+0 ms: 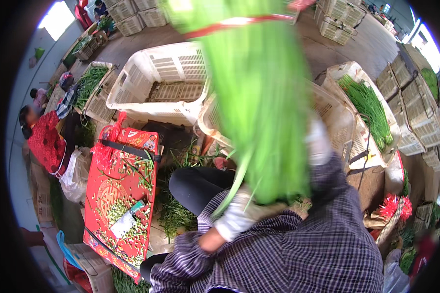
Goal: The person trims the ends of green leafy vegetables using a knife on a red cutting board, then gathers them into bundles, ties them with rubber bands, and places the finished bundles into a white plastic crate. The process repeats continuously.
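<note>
A large bundle of long green leafy stalks (260,110), bound by a red band (238,23), is held up close to the camera and blurred. My left hand (240,214), in a whitish glove, grips its lower end near my lap. Behind its right side, partly hidden, my gloved right hand (317,137) supports the bundle; its fingers are out of sight. To the left lies a red patterned board (95,186) with cut green and white bits and a wide-bladed knife (124,223) on it.
A white plastic crate (154,106) stands ahead, and another (333,128) sits partly behind the bundle. On the right, a crate (388,157) holds green stalks (368,110). A person in red (46,143) is at the left. Stacked crates (414,102) rise at the far right.
</note>
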{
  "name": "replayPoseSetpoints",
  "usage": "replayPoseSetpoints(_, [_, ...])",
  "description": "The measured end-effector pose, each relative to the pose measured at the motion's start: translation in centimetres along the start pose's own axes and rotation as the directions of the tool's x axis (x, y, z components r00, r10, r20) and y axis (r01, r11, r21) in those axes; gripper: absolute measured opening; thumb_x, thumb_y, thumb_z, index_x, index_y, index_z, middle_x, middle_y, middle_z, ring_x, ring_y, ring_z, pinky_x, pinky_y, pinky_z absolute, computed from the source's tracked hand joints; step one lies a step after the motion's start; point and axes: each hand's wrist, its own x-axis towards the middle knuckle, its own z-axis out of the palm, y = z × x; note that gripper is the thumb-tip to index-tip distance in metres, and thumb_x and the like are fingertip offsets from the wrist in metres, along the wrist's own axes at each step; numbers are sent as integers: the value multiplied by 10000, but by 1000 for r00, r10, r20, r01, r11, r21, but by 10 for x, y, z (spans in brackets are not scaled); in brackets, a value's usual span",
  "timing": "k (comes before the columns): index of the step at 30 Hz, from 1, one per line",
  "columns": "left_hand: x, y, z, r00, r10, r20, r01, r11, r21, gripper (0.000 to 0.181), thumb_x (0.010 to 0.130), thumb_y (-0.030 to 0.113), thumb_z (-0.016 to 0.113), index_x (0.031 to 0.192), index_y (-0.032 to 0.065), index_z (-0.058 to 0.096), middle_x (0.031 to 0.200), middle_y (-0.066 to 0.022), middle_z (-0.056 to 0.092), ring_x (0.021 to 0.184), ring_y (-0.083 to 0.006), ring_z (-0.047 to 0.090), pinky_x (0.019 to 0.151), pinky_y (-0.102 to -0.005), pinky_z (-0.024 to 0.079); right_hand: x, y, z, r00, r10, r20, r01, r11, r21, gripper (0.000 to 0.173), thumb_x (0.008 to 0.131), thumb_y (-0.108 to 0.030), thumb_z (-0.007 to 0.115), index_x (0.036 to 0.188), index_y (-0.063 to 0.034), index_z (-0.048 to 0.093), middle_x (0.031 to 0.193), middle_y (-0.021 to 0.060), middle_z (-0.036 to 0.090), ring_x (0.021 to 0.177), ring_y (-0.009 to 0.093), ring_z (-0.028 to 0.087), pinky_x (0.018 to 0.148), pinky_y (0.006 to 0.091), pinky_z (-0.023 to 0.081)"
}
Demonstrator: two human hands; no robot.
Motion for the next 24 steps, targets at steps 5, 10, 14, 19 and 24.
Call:
replayPoseSetpoints(5, [8,-34,-8,886,-209,414,85,951,298,761,799,426,733,1357,-10,456,1252,-220,587,1166,-348,569,993,-372,459,-31,-11,-129,918,13,-396,-176,909,-379,566,810,-102,658,1342,-14,486,1229,91,597,1083,216,572,968,322,440])
replayPoseSetpoints(10, [-38,-31,-83,995,-11,-101,15,999,32,627,725,161,832,1255,-37,560,1178,-147,646,1119,-220,612,986,-330,471,3,46,-156,874,482,-59,-434,721,-540,935,539,-72,871,1373,-19,451,1254,102,577,1195,185,510,1029,335,406])
replayPoseSetpoints(14, [-98,-30,-127,707,-203,-678,120,978,-168,631,735,329,809,1188,-51,588,1105,-149,674,1112,-255,603,980,-405,470,30,223,-113,847,514,137,-402,788,-467,724,650,-126,820,1296,-35,507,1143,57,606,1075,140,551,962,277,431])
replayPoseSetpoints(19, [-168,-48,-157,163,-269,-949,260,940,-221,464,933,332,592,1225,-27,550,1033,-98,656,1000,-197,620,940,-342,477,51,413,-15,847,525,-81,-470,670,-574,855,676,-253,829,1393,-73,400,1246,169,576,1136,301,580,968,354,459])
replayPoseSetpoints(24, [-219,-62,-154,-392,-456,-799,325,744,-584,466,983,286,504,1339,-14,491,1187,-202,611,1080,-297,585,1011,-405,420,53,518,17,788,605,-110,-292,211,-933,876,694,-291,796,1404,-71,333,1235,195,532,1097,375,566,878,465,483])
